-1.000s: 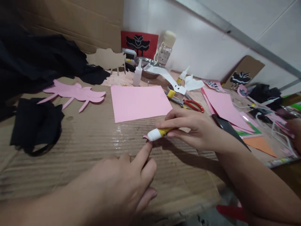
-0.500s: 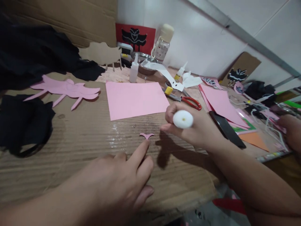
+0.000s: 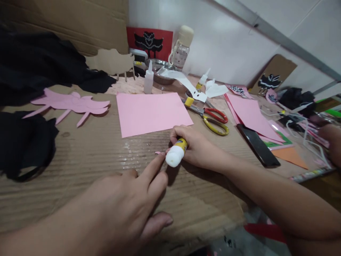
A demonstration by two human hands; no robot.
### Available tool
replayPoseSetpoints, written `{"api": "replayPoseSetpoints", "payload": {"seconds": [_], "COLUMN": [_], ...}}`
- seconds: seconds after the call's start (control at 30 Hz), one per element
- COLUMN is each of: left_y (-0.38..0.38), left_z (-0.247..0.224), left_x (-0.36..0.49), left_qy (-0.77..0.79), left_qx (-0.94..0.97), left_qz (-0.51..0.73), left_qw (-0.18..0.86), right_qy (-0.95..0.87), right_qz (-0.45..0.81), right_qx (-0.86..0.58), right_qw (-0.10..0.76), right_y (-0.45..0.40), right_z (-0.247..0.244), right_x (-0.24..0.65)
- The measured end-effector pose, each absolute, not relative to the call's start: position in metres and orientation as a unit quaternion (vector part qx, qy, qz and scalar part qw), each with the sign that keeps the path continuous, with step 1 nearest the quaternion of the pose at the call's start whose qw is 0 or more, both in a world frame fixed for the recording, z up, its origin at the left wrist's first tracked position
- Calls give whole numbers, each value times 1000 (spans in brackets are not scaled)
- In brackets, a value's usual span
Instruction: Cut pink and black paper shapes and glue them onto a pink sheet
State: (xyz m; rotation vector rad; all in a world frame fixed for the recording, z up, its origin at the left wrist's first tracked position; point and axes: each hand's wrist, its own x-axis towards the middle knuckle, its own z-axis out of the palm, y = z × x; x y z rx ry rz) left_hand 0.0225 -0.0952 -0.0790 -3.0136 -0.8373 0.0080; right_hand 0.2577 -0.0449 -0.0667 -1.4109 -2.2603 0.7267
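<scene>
My right hand [image 3: 190, 145] is wrapped round a glue stick [image 3: 177, 153] with a yellow band and white end, tilted down beside a tiny pink paper piece [image 3: 157, 153]. The forefinger of my left hand [image 3: 133, 199] rests on that piece, which fingers and glue stick mostly hide; the hand's other fingers are loosely bent, with the thumb apart. Just behind lies a pink sheet [image 3: 153, 113] on the corrugated cardboard [image 3: 93, 163]. A pink layered cutout [image 3: 71, 103] with long strips lies at the left.
Scissors [image 3: 213, 117], a phone [image 3: 258, 145] and pink sheets [image 3: 255, 113] lie to the right. A glue bottle [image 3: 149, 80], steel bowl [image 3: 163, 76] and drinking bottle [image 3: 182, 48] stand behind. Black cloth [image 3: 26, 145] lies left. A person's hand [image 3: 330, 138] shows far right.
My right hand has moved left and toward me with the glue stick, down to the small pink piece. My left forefinger stays on it. The yellow scissor handle now shows.
</scene>
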Motion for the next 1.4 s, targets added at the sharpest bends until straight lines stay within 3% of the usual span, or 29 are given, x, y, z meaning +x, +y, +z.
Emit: {"api": "replayPoseSetpoints", "payload": {"seconds": [0.2,0.4,1.3,1.4], "left_y": [-101,-91,-85,-73], "left_z": [-83,-74,-74,-63], "left_x": [7,13,10,14], "left_qy": [-297,-279,-246,-208], "left_qx": [-952,-960,-968,-977], "left_qz": [-18,1,-30,9], "left_qw": [71,16,34,46], "right_qy": [-809,-814,-817,-816], "right_qz": [252,255,268,268], "right_qx": [-501,-495,-485,-485], "right_qw": [174,167,164,162], "right_y": [-45,-44,-43,-43], "right_z": [-66,-63,-62,-63], "right_x": [258,259,259,260]}}
